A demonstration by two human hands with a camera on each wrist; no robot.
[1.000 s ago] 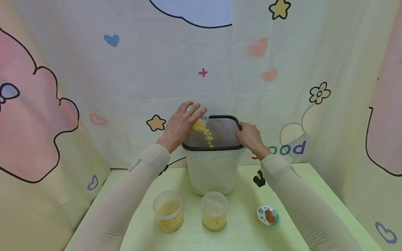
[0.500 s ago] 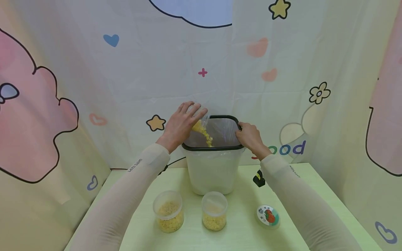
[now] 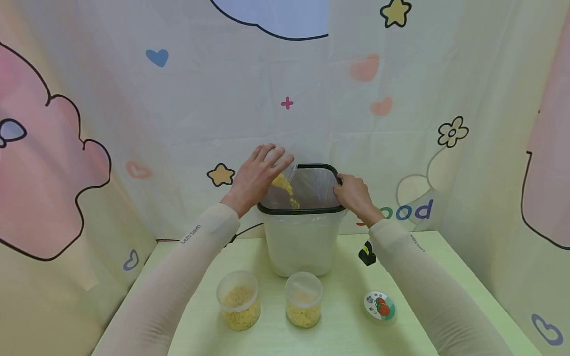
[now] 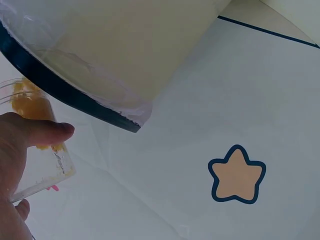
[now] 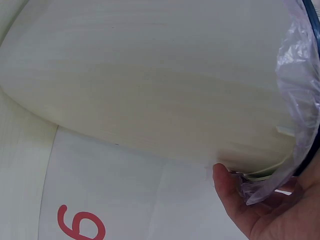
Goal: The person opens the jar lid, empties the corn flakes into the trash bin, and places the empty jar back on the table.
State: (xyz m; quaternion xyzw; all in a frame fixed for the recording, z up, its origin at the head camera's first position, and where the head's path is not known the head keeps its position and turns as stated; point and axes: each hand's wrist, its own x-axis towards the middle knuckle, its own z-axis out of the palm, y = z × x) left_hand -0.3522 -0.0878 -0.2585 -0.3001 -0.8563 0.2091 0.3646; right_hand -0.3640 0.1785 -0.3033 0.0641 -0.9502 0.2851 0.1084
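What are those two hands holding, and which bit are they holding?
The left hand holds a tipped clear jar around its side. The right hand grips the bin by its black rim, on the right side.

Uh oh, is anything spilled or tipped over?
I see no spill. The clear jar in the left hand is tipped, but its yellow pieces drop inside the trash bin, which looks upright. On the table, the wider jar and the narrower jar stand upright too. Nothing looks broken.
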